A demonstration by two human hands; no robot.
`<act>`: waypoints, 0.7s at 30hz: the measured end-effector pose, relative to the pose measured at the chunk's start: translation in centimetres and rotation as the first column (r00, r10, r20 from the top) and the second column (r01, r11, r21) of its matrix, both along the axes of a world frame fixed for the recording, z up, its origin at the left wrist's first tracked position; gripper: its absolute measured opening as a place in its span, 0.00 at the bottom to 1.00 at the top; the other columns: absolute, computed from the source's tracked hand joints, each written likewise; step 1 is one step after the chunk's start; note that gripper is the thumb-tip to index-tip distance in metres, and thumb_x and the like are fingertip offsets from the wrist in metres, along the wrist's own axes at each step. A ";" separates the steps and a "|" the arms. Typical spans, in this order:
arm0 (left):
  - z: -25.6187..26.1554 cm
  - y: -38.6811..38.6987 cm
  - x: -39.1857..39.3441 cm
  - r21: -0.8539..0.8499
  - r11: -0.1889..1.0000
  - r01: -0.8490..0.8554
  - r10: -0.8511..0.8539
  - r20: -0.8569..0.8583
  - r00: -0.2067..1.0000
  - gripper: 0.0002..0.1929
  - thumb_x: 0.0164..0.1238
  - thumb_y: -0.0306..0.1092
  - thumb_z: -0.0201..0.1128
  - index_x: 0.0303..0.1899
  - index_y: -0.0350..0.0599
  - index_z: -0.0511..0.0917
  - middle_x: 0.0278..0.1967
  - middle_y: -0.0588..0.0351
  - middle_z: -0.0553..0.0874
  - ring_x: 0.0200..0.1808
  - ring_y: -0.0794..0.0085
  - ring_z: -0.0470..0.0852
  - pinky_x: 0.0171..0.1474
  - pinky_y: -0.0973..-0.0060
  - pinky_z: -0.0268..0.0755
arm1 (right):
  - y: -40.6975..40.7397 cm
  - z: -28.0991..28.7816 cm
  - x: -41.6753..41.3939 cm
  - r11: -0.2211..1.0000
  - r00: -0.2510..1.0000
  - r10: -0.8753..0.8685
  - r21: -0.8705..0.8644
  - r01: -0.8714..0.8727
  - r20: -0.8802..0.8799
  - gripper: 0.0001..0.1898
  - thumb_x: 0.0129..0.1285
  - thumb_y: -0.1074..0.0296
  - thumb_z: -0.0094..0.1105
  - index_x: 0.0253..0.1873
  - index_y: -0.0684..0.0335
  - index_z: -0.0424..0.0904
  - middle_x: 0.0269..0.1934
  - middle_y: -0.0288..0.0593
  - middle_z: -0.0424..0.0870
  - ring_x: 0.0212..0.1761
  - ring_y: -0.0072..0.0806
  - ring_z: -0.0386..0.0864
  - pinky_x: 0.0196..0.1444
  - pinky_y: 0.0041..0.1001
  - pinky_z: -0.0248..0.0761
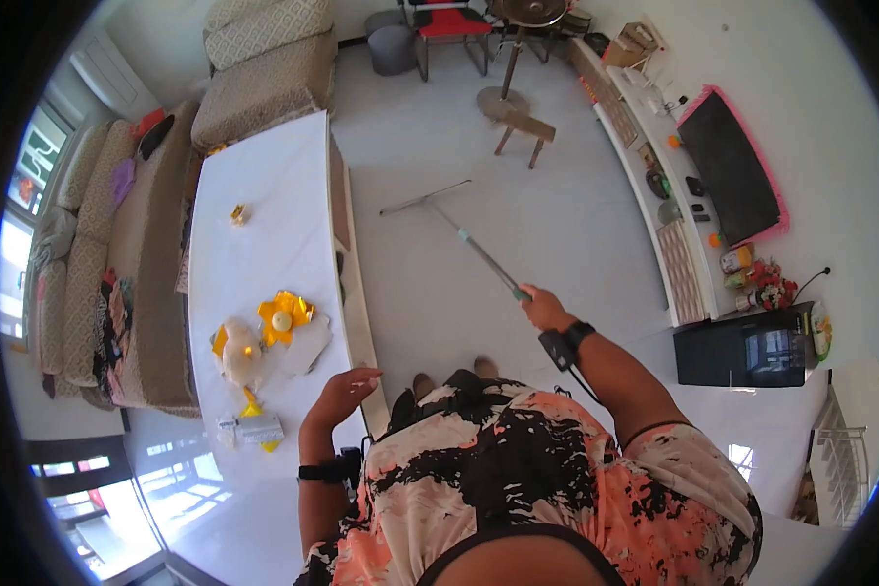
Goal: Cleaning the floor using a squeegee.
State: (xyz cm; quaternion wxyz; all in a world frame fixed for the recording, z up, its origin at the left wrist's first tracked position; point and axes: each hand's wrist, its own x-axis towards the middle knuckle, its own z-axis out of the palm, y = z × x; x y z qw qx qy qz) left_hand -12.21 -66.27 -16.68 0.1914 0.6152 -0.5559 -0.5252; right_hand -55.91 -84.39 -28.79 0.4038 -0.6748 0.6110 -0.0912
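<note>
My right hand (544,308) grips the green handle end of a long-handled floor squeegee or flat mop (487,255). Its thin, wide head rests on the pale floor ahead of me, slanting between the coffee table and the TV cabinet. Nothing is in my left hand (348,395), which hangs at the near right edge of the white coffee table (264,176) with its fingers apart. Left of that hand, on the tabletop, lie a yellow foil flower-shaped wrapper (286,319), a white plastic bag (240,355) and a grey-white packet (260,428).
A small wooden stool (525,126) stands ahead, beside a round-based metal stand (502,102). A long white TV cabinet (674,220) runs along the right, with a black glass-fronted appliance (747,351) nearer me. Sofas (154,278) line the left; a red chair (450,22) is at the far end.
</note>
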 end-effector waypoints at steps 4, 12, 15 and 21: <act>2.9 1.5 0.8 0.070 0.997 0.017 -0.016 -0.008 1.000 0.15 0.73 0.36 0.62 0.57 0.45 0.81 0.53 0.55 0.86 0.53 0.72 0.83 0.58 0.72 0.75 | 0.8 -1.5 -0.1 0.989 0.998 -0.059 0.137 0.055 0.030 0.26 0.68 0.67 0.55 0.70 0.58 0.65 0.27 0.43 0.77 0.20 0.26 0.74 0.22 0.30 0.70; 3.2 -0.6 -0.2 0.141 0.974 0.179 -0.149 -0.204 0.968 0.17 0.72 0.40 0.62 0.58 0.48 0.80 0.53 0.53 0.86 0.53 0.66 0.82 0.59 0.67 0.72 | 15.7 0.4 -9.7 0.996 0.985 0.088 0.017 -0.087 -0.148 0.25 0.68 0.66 0.53 0.69 0.57 0.65 0.55 0.57 0.81 0.56 0.57 0.78 0.58 0.41 0.72; 2.0 -2.9 -0.9 0.130 0.939 0.319 -0.285 -0.230 0.931 0.17 0.72 0.39 0.62 0.58 0.46 0.80 0.51 0.54 0.86 0.52 0.69 0.82 0.58 0.70 0.72 | 22.5 4.1 -11.8 0.989 0.984 0.014 0.150 0.013 -0.177 0.26 0.67 0.67 0.55 0.70 0.55 0.66 0.51 0.54 0.82 0.52 0.52 0.80 0.55 0.40 0.74; -1.0 -6.0 -2.1 0.052 0.877 0.478 -0.437 -0.327 0.838 0.17 0.72 0.42 0.62 0.55 0.45 0.82 0.49 0.51 0.87 0.51 0.66 0.83 0.58 0.70 0.72 | 31.3 7.7 -14.4 0.925 0.968 -0.223 0.287 0.247 -0.114 0.27 0.67 0.69 0.58 0.70 0.50 0.66 0.41 0.49 0.85 0.43 0.41 0.84 0.47 0.37 0.77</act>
